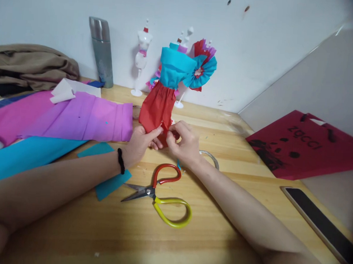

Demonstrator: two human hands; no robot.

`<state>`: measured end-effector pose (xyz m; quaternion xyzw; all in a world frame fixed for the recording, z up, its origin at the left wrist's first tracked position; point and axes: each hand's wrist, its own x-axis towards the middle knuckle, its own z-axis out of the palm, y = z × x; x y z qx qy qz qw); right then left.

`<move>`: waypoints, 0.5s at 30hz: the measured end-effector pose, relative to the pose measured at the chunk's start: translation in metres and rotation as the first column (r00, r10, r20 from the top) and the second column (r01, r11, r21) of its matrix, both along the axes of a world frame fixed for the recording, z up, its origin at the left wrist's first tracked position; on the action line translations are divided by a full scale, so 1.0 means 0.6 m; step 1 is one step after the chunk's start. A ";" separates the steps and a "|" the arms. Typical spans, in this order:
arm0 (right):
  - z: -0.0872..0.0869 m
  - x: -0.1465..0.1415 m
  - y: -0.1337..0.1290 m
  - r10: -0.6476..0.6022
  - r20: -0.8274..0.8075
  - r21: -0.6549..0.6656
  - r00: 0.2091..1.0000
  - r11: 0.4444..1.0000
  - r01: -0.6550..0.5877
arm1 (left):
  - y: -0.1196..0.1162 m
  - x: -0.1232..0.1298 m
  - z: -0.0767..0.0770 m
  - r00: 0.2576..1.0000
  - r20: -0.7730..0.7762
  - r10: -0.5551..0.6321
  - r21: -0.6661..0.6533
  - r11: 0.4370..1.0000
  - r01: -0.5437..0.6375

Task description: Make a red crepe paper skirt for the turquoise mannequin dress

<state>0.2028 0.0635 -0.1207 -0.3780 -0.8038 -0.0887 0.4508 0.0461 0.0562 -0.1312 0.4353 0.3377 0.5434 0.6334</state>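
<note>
Head view: with left hand and right hand, we pinch the lower part of the red skirt, which hangs under the blue top, beyond scissors on the table.

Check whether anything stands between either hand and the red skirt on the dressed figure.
Nothing visible does. The left hand and right hand are both at the lower part of the red skirt, fingers against it. The scissors lie nearer the camera, out of the way.
</note>
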 end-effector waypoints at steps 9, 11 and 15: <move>0.004 -0.003 -0.012 0.055 -0.019 -0.055 0.998 0.997 -0.056 | 0.003 0.002 -0.006 0.999 -0.030 0.012 0.020 1.000 -0.011; 0.005 -0.004 -0.013 0.068 -0.059 -0.078 0.996 0.994 -0.072 | 0.002 0.002 -0.007 1.000 -0.025 0.007 0.038 0.999 -0.006; 0.005 -0.009 -0.016 0.119 -0.033 -0.098 0.992 0.988 -0.122 | 0.003 0.002 -0.009 1.000 -0.017 0.009 0.048 0.999 -0.008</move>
